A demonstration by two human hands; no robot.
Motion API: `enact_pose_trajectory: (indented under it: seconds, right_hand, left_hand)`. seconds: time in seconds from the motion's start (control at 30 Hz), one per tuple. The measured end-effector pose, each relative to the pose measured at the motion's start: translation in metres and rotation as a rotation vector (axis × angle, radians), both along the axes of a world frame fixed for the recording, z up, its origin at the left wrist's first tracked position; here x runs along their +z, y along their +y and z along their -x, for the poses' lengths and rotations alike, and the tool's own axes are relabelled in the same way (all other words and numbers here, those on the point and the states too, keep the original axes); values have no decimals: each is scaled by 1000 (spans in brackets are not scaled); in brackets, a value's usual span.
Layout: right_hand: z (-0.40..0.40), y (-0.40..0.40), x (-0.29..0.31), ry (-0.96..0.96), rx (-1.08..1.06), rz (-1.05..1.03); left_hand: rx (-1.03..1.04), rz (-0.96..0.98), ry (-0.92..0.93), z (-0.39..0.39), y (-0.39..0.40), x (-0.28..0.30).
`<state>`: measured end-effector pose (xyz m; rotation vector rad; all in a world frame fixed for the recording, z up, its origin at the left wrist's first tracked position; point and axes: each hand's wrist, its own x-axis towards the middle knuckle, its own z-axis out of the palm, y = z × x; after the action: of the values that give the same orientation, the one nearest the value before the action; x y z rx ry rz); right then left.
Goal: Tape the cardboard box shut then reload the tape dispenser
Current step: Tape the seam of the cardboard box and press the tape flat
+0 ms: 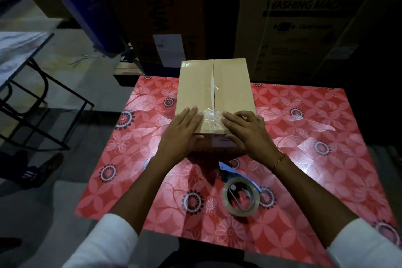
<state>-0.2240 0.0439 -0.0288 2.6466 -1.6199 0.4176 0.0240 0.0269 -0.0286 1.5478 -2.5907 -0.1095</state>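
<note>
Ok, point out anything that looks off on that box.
The clear tape near the front edge of the cardboard box is wrinkled and bunched rather than flat, between the left hand and right hand. Beyond it, the centre seam gapes slightly and looks untaped.

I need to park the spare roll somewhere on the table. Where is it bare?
Bare tablecloth lies right of the cardboard box, and again left of the left hand. Crowded: near the tape dispenser under the right hand.
</note>
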Motion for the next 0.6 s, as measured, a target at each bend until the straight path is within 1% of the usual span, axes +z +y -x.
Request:
enact_pose_trajectory:
  seconds: [0.03,0.1,0.17,0.2,0.27,0.33,0.4,0.43,0.47,0.53,0.6]
  right_hand:
    - [2,1,-1,-47,3,4]
    - [4,6,-3,-145,-22,21]
    - [5,15,-6,-215,-64,70]
    - [5,22,-8,-232,-92,93]
    - [6,40,-16,-274,-145,115]
    - [8,61,-26,-328,-189,118]
    - [10,79,-39,-382,-237,59]
    - [11,86,-46,-410,-249,-12]
    - [12,93,-53,-433,-247,-121]
    - [15,102,-64,-459,-217,-415]
    - [19,108,-74,-441,-207,-658]
  left_hand:
    - [58,28,78,-2,7,1]
    - [180,154,232,-5,24,0]
    - [265,288,284,-5,43,-4]
    - [274,302,294,-3,52,-7]
    - [265,242,341,3,65,-14]
    - [292,91,417,12,76,-23]
    - [382,-156,547,21,83,-35]
    - [428,-288,604,25,86,-42]
    - [455,-422,642,29,89,-48]
    - [467,-670,678,37,96,-61]
    - [518,-866,752,46,101,-69]
